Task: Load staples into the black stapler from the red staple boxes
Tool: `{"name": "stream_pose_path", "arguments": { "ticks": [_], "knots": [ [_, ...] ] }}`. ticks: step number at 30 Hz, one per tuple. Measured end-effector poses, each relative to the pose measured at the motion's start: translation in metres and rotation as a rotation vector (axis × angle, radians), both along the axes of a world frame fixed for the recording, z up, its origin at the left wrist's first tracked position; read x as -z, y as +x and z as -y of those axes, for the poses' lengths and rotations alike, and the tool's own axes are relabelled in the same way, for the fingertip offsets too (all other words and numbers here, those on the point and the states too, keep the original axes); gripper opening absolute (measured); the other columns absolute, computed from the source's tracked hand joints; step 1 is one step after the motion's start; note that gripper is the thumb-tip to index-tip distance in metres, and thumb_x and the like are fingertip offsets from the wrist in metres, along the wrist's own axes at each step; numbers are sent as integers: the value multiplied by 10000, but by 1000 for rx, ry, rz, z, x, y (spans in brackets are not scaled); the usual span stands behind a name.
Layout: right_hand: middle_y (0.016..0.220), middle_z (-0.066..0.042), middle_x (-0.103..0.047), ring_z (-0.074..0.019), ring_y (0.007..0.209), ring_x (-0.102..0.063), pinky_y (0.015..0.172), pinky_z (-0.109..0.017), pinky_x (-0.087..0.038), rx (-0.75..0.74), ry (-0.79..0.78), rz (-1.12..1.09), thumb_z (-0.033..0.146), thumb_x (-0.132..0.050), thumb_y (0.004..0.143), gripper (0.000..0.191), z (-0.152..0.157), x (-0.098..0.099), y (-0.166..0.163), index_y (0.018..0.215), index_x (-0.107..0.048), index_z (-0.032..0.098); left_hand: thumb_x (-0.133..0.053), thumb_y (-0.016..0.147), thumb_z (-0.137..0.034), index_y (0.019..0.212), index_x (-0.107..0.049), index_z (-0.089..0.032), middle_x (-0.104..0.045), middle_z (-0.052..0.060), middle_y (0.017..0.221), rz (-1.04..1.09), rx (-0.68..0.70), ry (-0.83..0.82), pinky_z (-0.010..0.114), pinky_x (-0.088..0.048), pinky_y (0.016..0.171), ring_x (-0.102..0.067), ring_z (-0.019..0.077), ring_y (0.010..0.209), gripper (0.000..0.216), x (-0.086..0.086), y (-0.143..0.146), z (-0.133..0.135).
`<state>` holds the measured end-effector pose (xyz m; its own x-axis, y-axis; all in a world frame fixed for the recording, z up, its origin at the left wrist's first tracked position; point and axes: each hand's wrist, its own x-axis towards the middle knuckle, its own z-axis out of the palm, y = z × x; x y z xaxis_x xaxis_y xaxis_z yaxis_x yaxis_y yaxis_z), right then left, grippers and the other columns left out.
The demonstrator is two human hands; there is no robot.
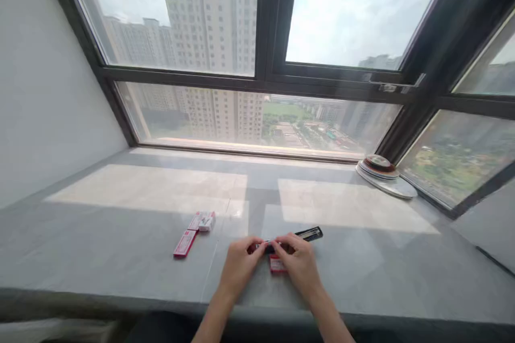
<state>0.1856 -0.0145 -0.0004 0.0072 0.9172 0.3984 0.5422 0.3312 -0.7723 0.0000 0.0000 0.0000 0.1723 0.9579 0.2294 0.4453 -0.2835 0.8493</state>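
My left hand (240, 263) and my right hand (300, 263) meet over the front middle of the stone sill, thumbs and fingers closed on a long black stapler (309, 233). It appears opened out, its far end pointing right and showing a metal strip. The part between my fingertips is dark and mostly covered. Just below, partly hidden by my right hand, lies a small red and white box (277, 265). Anything smaller between my fingers is too blurred to make out.
To the left lie a flat red and pink box (185, 244), another pink box touching it, and a small white box (206, 222). Stacked round plates or mats (387, 179) sit in the back right corner. Dark-framed windows (261, 86) rise behind the sill (132, 257).
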Motion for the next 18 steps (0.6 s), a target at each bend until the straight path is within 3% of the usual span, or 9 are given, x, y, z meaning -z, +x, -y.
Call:
{"name": "stream_pose_path", "arguments": {
  "ticks": [2, 5, 10, 14, 18],
  "knots": [
    [753, 3, -619, -142, 646, -557, 621, -266, -402, -30, 10, 4, 343, -632, 961, 187, 0, 1, 0, 854, -732, 226, -616, 910, -495, 1091, -756, -248, -620, -27, 679, -1, -19, -8, 244, -382, 646, -548, 139, 641, 336, 2, -1, -1],
    [753, 1, -621, -141, 637, -547, 609, -265, -401, -69, 23, 1, 318, -629, 956, 176, -1, -1, 0, 846, -728, 221, -621, 909, -505, 1216, -721, -265, -601, -29, 678, -1, 11, 3, 245, -388, 645, -533, 140, 636, 403, 3, -1, -1],
    [813, -2, -651, -134, 645, -550, 619, -262, -423, -148, 29, -26, 292, -630, 946, 152, -2, -12, 3, 838, -706, 216, -539, 969, -500, 1101, -770, -271, -623, 14, 780, 3, 118, 67, 259, -411, 684, -573, 158, 729, 351, -5, 1, 0],
    [990, -23, -680, -143, 742, -609, 654, -256, -467, -199, -1, -50, 297, -640, 938, 98, -5, -18, 8, 924, -696, 217, -604, 939, -469, 1000, -770, -271, -598, 9, 785, -27, 70, 103, 271, -431, 737, -578, 163, 751, 265, -7, 1, 1],
    [1042, -26, -688, -172, 851, -640, 739, -270, -499, -279, -50, 60, 294, -639, 943, 201, -14, -20, 13, 1128, -712, 264, -616, 930, -365, 1027, -746, -283, -618, 16, 883, -80, 10, 149, 286, -443, 813, -603, 181, 845, 182, -4, 2, 2]
  ]
}}
